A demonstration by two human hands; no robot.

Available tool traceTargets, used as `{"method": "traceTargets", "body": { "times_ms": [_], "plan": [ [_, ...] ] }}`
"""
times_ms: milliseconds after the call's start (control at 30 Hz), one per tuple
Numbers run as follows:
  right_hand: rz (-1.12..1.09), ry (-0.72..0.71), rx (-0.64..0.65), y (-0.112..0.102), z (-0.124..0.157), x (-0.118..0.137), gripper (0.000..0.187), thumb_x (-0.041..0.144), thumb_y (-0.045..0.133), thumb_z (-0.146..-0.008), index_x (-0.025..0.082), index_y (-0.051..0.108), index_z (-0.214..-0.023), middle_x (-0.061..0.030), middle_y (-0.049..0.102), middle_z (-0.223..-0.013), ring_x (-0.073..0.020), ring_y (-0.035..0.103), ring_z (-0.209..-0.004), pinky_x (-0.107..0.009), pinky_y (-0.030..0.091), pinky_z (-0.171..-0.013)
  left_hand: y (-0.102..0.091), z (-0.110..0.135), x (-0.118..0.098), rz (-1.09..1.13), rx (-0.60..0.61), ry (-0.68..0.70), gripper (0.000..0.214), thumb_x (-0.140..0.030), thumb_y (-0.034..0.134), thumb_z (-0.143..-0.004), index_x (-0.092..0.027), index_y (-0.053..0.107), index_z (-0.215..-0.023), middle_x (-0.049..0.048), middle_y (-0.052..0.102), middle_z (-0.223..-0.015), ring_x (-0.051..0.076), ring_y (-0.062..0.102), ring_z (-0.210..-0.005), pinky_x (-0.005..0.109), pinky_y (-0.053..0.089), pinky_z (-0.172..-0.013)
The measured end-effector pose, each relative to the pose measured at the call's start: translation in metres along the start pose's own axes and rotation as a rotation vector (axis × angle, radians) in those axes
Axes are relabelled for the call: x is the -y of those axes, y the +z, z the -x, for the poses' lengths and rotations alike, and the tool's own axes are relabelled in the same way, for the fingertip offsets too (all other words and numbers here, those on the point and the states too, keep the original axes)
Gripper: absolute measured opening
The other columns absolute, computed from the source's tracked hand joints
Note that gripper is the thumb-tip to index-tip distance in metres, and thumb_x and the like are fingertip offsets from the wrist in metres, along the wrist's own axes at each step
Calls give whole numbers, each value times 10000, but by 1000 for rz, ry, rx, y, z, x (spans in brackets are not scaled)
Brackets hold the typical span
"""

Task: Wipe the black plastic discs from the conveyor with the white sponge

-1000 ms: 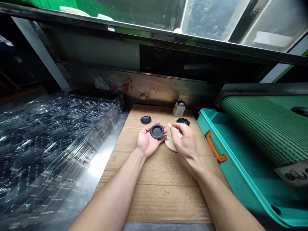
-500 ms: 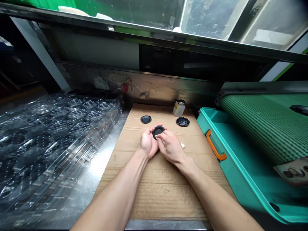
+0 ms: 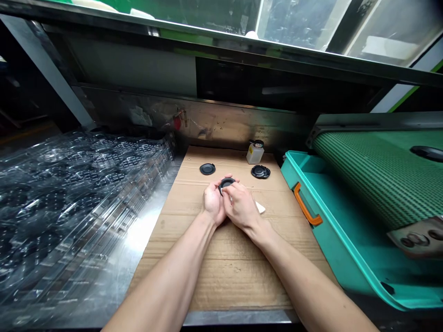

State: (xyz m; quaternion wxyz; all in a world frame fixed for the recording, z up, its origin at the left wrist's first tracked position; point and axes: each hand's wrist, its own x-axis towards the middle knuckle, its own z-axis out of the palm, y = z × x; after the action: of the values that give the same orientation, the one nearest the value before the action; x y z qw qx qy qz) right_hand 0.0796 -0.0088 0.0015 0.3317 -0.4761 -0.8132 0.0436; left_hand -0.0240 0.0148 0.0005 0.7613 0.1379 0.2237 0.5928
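A round black plastic cap-like part [image 3: 226, 183] rests in my left hand [image 3: 212, 202], its fingers curled around the rim. My right hand [image 3: 240, 203] pinches a small white piece [image 3: 222, 189], perhaps a wipe, against the near left edge of that part. Just right of my right hand, a flat white pad [image 3: 260, 207] lies on the cardboard sheet [image 3: 238, 276]. Beyond my hands are another round black part [image 3: 207, 169] on the left and black parts lying together [image 3: 260, 172] on the right. Behind the latter stands a squat translucent bottle [image 3: 255, 152] with a dark and metallic top.
Clear plastic trays [image 3: 76, 184] with many moulded hollows are piled at the left. On the right sits a teal bin [image 3: 332, 240] with an orange handle [image 3: 306, 205], partly under a green conveyor belt [image 3: 377, 170] carrying a dark part [image 3: 429, 153]. A metal panel [image 3: 221, 122] closes off the back.
My right hand has shifted slightly left along the rim of the black part, and the white piece moved with it. More of the white pad shows. The whole view has shifted a little.
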Motion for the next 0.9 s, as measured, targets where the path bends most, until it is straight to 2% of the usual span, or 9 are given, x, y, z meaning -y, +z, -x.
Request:
{"method": "traceTargets", "body": {
  "times_ms": [300, 900],
  "plan": [
    [107, 29, 42, -1, 1, 7, 162, 146, 466, -898, 181, 623, -881, -84, 604, -950, -217, 527, -879, -315, 441, -783, 2, -1, 2, -59, -28, 69, 299, -253, 459, -815, -123, 658, -996, 121, 722, -940, 254, 675, -964, 402, 495, -934],
    [110, 35, 26, 0, -1, 8, 155, 138, 466, -892, 178, 615, -878, -84, 605, -949, -218, 529, -873, -315, 438, -773, 4, -2, 0, -58, -20, 111, 291, -257, 459, -816, -133, 647, -1000, 108, 713, -928, 244, 677, -916, 392, 504, -896]
  ]
}}
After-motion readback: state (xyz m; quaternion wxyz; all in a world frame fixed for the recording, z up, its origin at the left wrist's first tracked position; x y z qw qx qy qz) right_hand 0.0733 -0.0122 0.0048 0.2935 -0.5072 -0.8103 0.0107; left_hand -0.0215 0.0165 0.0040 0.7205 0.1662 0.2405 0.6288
